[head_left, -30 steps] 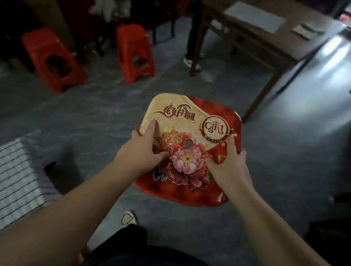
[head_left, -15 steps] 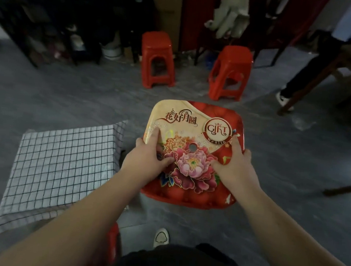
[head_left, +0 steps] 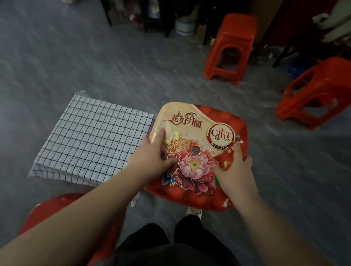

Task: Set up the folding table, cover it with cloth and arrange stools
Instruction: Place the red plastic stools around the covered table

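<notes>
Both hands hold a stool, seat up, at the centre of the view.

Left hand (head_left: 150,162) and right hand (head_left: 234,174) each keep a clenched grip on the near edge of the red plastic stool with a floral printed square seat (head_left: 200,126), thumbs on top. At 9 o'clock, just beside it, a white black-checked cloth (head_left: 93,141) covers the low bench. Two plain red plastic stools stand on the grey floor (head_left: 92,60): an upright one (head_left: 233,33) at 1 o'clock and a tilted one (head_left: 323,87) at 2 o'clock.

The printed seat (head_left: 200,122) hides everything beneath it; the left forearm (head_left: 94,206) covers most of a red object (head_left: 46,209).
</notes>
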The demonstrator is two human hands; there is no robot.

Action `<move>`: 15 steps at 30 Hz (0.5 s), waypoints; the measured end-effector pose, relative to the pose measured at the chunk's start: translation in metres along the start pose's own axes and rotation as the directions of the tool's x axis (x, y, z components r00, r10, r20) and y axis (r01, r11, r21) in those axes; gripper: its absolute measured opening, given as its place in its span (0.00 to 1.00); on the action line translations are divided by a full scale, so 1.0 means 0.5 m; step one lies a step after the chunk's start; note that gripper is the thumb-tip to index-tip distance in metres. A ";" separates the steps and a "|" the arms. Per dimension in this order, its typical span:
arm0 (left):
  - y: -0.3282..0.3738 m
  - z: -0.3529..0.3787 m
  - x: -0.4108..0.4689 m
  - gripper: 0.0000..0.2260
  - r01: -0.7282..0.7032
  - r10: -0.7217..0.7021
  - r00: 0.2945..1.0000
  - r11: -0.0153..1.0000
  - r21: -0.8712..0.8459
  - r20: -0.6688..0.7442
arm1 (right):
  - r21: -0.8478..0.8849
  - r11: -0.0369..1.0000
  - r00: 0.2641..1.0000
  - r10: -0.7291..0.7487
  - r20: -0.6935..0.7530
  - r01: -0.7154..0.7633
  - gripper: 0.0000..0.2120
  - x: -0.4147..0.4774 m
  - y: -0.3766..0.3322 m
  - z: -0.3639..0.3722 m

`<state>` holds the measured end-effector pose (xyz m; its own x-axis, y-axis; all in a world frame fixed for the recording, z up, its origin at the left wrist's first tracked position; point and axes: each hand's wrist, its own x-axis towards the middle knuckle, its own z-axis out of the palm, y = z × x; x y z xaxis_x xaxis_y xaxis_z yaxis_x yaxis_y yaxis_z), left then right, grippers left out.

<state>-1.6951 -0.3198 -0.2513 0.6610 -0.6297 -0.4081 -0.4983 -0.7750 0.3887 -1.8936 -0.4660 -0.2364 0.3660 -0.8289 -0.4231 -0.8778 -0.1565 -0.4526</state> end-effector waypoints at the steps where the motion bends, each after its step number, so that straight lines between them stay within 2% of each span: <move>1: 0.002 0.010 0.027 0.45 0.021 -0.021 1.000 1.000 -0.017 0.013 | -0.001 1.000 1.000 0.000 0.008 0.000 0.47 0.032 0.002 0.009; 7: -0.034 0.103 0.189 0.45 0.075 -0.070 0.996 0.993 -0.095 0.049 | 0.016 1.000 0.999 -0.003 0.043 0.003 0.47 0.211 0.011 0.119; 12: -0.126 0.245 0.324 0.48 0.089 -0.081 0.994 0.987 -0.130 0.071 | -0.007 0.998 0.994 0.057 0.091 -0.056 0.48 0.335 0.055 0.291; 15: -0.190 0.340 0.390 0.48 0.132 -0.121 0.987 0.987 -0.093 0.108 | -0.031 0.995 0.988 0.093 0.122 -0.090 0.49 0.402 0.093 0.399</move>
<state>-1.6142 -0.3781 -0.5085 0.6520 -0.5331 -0.5392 -0.3528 -0.8427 0.4066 -1.7994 -0.5327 -0.4994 0.3180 -0.7679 -0.5561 -0.9164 -0.0985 -0.3881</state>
